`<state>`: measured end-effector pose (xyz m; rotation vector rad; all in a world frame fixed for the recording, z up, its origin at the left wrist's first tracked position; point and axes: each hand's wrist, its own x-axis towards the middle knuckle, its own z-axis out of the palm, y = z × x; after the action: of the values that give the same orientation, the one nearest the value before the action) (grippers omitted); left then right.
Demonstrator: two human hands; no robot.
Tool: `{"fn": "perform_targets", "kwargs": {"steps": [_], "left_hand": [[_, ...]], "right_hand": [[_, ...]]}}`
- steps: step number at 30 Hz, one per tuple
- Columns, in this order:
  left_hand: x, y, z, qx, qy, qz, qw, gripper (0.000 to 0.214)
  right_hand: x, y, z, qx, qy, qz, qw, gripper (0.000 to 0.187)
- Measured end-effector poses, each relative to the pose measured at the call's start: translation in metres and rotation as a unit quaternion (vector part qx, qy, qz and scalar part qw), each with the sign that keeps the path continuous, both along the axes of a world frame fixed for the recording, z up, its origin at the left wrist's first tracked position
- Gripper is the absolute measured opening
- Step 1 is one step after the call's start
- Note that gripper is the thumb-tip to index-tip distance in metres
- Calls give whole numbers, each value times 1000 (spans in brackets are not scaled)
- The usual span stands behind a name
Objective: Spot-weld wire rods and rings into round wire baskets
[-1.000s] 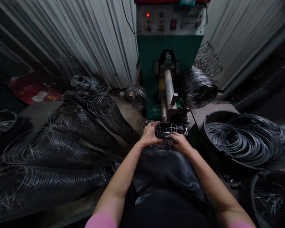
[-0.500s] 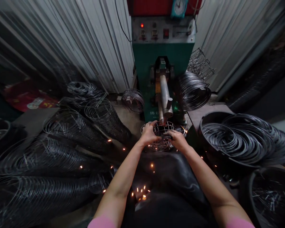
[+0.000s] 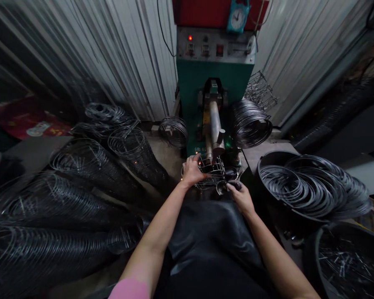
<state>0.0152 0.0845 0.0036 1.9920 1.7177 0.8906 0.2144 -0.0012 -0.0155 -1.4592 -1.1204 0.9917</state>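
My left hand (image 3: 192,171) is closed on the near left side of a round wire basket (image 3: 217,169), its thumb reaching across the wires. The basket sits right under the electrode tip of a green spot welder (image 3: 187,99); whether they touch I cannot tell. Just right of the basket and nearer to me, my right hand (image 3: 243,198) is closed round a small dark-handled piece (image 3: 238,186). A round metal ring (image 3: 221,188) shows by its fingertips, and I cannot tell if it belongs to that piece. A few small sparks glow near my left hand.
Rolls of wire rings (image 3: 65,245) fill the left side. Wire coils (image 3: 251,123) flank the welder. At right, a black tub (image 3: 262,178) holds wire rings, and a nearer bucket (image 3: 314,253) holds short wire pieces. A black apron (image 3: 212,241) covers my lap.
My right hand has drawn back from the basket, toward me and to the right, with the dark-handled piece. My left hand stays on the basket. The bright shower of sparks has mostly died away.
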Motion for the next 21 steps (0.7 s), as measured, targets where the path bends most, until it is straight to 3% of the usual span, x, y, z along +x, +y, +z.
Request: {"fn": "perform_targets", "kwargs": {"steps": [3,6,15,21], "left_hand": [[1,4,-2,-8,-9,19,1000,93],[0,12,-5,-19,-22,25,999,93],[3,15,0,-41,-19,37,998,94],[-4,22,3,-53,-9,48,997,95]], "right_hand": [[9,-24,-18,-122,183,-11,976,32],[14,-38,-28,-152,272,-28,950,34],[16,-45,-34,-172,344,-69,920,26],[22,-44,-35,-201,391,-56,896,18]]}}
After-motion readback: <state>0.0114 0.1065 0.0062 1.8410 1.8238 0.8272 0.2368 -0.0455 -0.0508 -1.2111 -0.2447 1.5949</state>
